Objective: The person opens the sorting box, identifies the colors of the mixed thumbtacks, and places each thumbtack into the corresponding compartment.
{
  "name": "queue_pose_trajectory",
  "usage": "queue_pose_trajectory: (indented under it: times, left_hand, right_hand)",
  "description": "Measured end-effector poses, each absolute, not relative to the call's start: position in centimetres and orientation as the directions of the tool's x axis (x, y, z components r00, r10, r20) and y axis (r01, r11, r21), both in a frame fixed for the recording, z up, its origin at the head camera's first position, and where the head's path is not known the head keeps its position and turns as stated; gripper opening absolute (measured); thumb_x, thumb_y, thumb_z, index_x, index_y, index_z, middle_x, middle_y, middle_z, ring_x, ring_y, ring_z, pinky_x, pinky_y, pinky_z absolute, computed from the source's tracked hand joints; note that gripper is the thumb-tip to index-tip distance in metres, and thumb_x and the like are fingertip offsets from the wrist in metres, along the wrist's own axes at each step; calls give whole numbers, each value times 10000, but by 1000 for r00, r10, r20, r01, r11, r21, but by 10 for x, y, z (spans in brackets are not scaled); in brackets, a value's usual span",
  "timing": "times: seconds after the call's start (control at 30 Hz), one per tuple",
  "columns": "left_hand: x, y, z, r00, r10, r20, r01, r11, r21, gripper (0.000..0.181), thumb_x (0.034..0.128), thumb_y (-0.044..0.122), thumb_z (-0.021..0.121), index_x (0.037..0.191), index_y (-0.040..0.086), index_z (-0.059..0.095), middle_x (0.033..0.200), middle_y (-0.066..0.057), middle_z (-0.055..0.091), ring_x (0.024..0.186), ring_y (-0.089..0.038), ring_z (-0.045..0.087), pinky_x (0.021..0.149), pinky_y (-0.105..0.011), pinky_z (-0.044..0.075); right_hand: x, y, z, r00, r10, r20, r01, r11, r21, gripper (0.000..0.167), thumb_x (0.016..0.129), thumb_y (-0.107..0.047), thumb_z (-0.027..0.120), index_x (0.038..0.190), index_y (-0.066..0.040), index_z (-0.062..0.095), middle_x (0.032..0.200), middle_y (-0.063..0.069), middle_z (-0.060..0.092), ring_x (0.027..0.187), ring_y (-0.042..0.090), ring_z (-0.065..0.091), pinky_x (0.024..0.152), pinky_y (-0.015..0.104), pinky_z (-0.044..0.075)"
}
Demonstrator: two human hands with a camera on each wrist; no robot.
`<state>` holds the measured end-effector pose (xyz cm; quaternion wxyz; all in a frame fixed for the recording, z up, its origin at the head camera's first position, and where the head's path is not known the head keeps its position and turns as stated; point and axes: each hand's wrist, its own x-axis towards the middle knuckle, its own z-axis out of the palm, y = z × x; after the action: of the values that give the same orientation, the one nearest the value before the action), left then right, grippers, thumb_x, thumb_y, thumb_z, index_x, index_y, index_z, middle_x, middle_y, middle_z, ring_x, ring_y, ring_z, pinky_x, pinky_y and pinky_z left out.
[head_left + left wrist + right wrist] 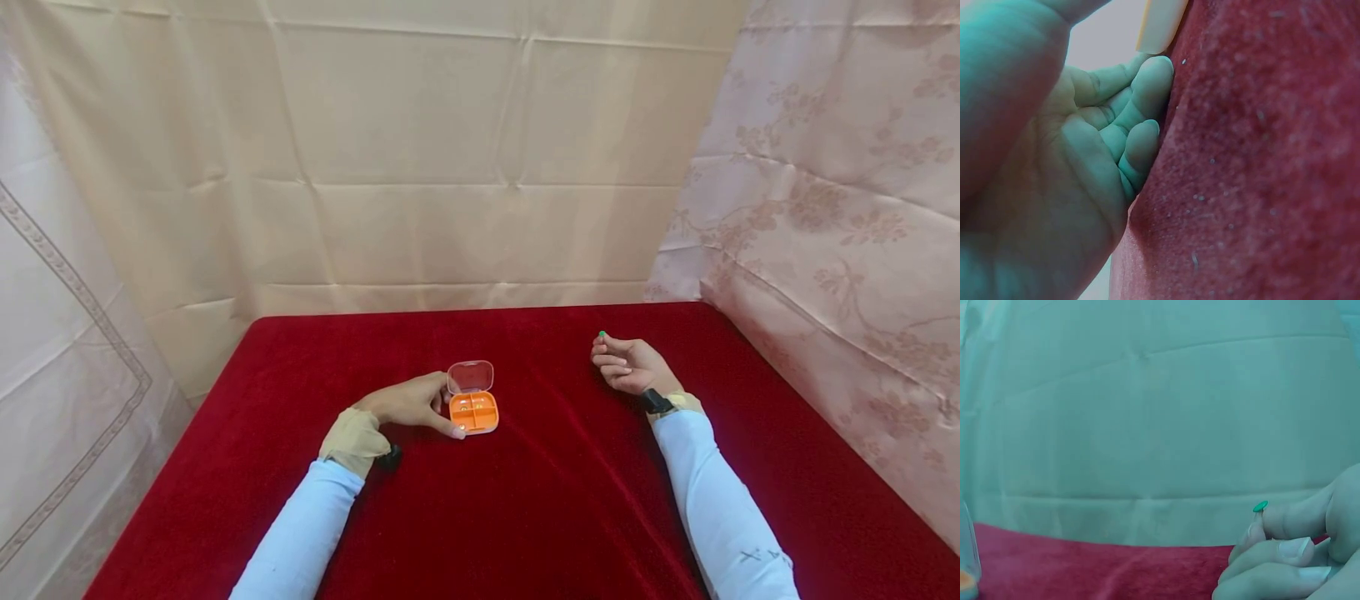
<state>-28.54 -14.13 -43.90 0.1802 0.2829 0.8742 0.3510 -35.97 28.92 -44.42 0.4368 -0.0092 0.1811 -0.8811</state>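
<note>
An orange pill box (486, 423) with its clear lid (471, 376) raised sits on the red cloth, divided into compartments. Small pale-yellow bits lie in some of them, too small to identify. My left hand (411, 403) holds the box from its left side, thumb at the front corner and fingers towards the back. In the left wrist view, the box's pale edge (1161, 28) shows beyond the fingertips. Off to the right, my right hand (632, 364) is raised and pinches a small green disc-like piece (1260, 506) between thumb and index finger, its other fingers curled.
Red velvety cloth (480, 517) covers the table. A beige curtain (480, 167) hangs behind the far edge, and patterned cloths hang at the left and right sides. Dark straps sit at both wrists.
</note>
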Motion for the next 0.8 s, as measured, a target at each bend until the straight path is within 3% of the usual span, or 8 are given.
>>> queue_pose_trajectory:
  times: [0.1,0.2,0.3,0.4,0.47,0.57,0.7,0.8]
  left_hand:
    - [-286,-142,-439,-771,626,-112,374,588,717,577,787,336,918,1162,96,550,981,-40,576,871,-170,537,750,-295,470]
    - [-286,-142,-439,-769,630,-107,378,584,719,579,791,327,915,1167,84,548,991,-45,571,869,-172,536,751,-297,472]
    - [-285,-141,-439,-771,628,-110,377,588,716,576,790,328,916,1165,93,547,987,-40,574,871,-168,536,754,-293,472]
    - [-285,-142,-439,-773,624,-112,373,591,715,570,788,334,918,1155,103,548,971,-35,579,872,-166,538,756,-299,473]
    - [-285,-141,-439,-777,620,-113,372,596,711,570,784,343,920,1150,111,549,963,-31,582,873,-166,540,758,-305,475]
    - [-285,-141,-439,-777,619,-114,370,596,713,573,783,340,921,1153,109,549,967,-32,583,876,-169,540,762,-314,477]
    - [-285,-141,-439,-775,622,-115,370,593,715,573,789,326,918,1163,102,545,984,-36,578,876,-168,539,762,-310,478]
    - [-284,-141,-438,-775,622,-117,370,595,714,574,791,323,916,1166,101,542,990,-38,574,876,-168,537,760,-305,476]
  right_hand:
    - [-360,290,-446,-586,-804,-102,795,-546,-264,466,1137,-342,204,998,-60,548,846,-62,319,606,28,102,538,170,142]
    - [-360,290,-444,-598,-793,-114,786,-553,-275,446,1140,-337,221,993,-67,544,847,-61,323,607,28,100,539,172,138]
    - [-358,289,-440,-669,-723,-171,719,-571,-397,412,1145,-299,272,970,-68,564,814,-38,388,618,31,101,536,170,135]
    - [-356,285,-435,-784,-573,-237,571,-517,-638,339,1139,-228,375,909,-86,580,751,-25,454,595,35,144,510,164,159]
    - [-356,281,-433,-859,-435,-270,455,-407,-792,302,1109,-182,486,843,-97,600,687,-34,469,545,39,203,482,166,192]
    - [-354,275,-433,-937,-243,-253,290,-129,-948,247,1035,-178,647,806,-85,636,640,-53,478,503,40,294,469,180,259]
    - [-351,269,-434,-979,-118,-166,135,236,-962,254,971,-230,738,947,20,697,666,-48,526,508,46,337,490,214,305]
    - [-349,266,-434,-986,-121,-115,65,358,-931,351,981,-234,722,1099,96,692,709,-37,551,507,36,332,491,222,295]
